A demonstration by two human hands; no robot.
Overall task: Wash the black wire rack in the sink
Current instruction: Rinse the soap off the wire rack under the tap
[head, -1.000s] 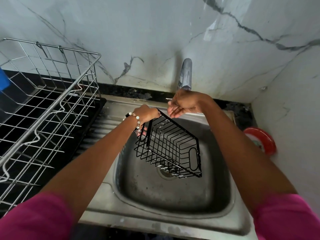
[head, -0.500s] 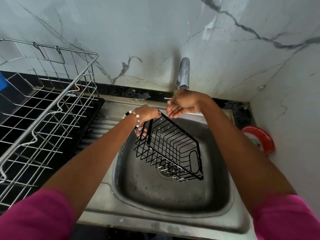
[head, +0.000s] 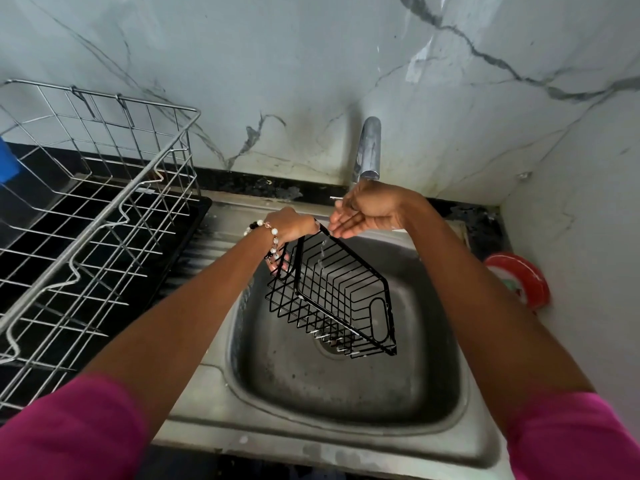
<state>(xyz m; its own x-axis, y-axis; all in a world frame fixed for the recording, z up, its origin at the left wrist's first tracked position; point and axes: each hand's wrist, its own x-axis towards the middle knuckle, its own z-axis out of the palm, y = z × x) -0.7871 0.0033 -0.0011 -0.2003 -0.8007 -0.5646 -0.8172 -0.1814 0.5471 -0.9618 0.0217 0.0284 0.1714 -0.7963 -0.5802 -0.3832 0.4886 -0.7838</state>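
Your left hand (head: 294, 225) grips the black wire rack (head: 332, 296) by its upper corner, fingers curled round the wire, and holds it tilted over the sink (head: 346, 441), clear of the basin floor. Your right hand (head: 369, 211) holds nothing: it sits cupped and relaxed directly under the tap (head: 369, 150), fingers extended, just beside the rack's top edge. A thin stream of water (head: 322, 252) runs off that hand and falls through the upper part of the rack.

Assessment of progress: the wash appears to be at an early wetting or rinsing stage. The rack is in position over the basin and water is reaching it, but only a narrow run, and only on one portion. No sponge, brush or soap is visible in either hand, so scrubbing cannot be confirmed. Remaining, in my judgement: wetting the whole rack, rubbing down the wires, rinsing, and setting it to drain.

To your left, a metal dish drainer (head: 90, 216) stands on the tabletop (head: 214, 183); a red round item (head: 519, 282) sits in the right corner
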